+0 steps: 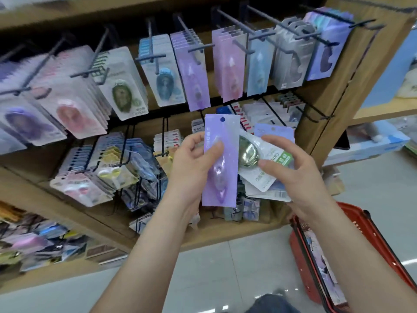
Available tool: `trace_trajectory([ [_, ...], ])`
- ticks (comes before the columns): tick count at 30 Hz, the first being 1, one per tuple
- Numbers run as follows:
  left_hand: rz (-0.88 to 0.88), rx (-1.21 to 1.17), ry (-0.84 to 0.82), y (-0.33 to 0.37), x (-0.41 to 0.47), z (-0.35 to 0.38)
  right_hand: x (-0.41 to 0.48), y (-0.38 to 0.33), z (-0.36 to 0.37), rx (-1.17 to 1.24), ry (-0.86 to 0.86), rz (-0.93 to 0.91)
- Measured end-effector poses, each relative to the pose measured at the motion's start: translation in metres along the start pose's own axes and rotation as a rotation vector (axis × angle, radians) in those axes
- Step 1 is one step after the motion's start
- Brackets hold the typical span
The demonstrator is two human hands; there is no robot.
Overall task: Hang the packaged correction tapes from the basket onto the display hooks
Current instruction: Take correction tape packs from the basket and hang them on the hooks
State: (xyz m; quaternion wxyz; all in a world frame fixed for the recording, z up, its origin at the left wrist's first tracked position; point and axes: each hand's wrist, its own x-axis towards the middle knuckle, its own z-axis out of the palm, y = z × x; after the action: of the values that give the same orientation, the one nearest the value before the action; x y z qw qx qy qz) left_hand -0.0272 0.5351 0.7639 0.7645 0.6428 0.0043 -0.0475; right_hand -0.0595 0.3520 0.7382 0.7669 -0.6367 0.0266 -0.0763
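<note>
Pinching a purple correction-tape pack (pixel 220 175) upright between thumb and fingers, the left grip (pixel 191 161) sits just beside the right grip (pixel 293 168), which clasps several fanned packs, a green-tape pack (pixel 250 152) foremost, below the display hooks (pixel 198 47); the red basket (pixel 361 222) on the floor (pixel 225 279) holds more.

- Left grip (pixel 194 161): raised, thumb pressed across the front of the purple pack (pixel 225 168), fingers curled behind.
- Right grip (pixel 293 170): thumb and curled fingers pinching the white pack (pixel 264 182).
- Forearms: bare, angled upward.

Wooden shelving unit (pixel 322 114), pale glossy tiled floor (pixel 225 279), bright even lighting
</note>
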Motion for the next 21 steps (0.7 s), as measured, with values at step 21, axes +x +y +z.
trace_trajectory([
  [21,0.305,0.038,0.233,0.039,0.075,0.008,0.054,-0.030,-0.005,-0.156,-0.149,-0.141],
])
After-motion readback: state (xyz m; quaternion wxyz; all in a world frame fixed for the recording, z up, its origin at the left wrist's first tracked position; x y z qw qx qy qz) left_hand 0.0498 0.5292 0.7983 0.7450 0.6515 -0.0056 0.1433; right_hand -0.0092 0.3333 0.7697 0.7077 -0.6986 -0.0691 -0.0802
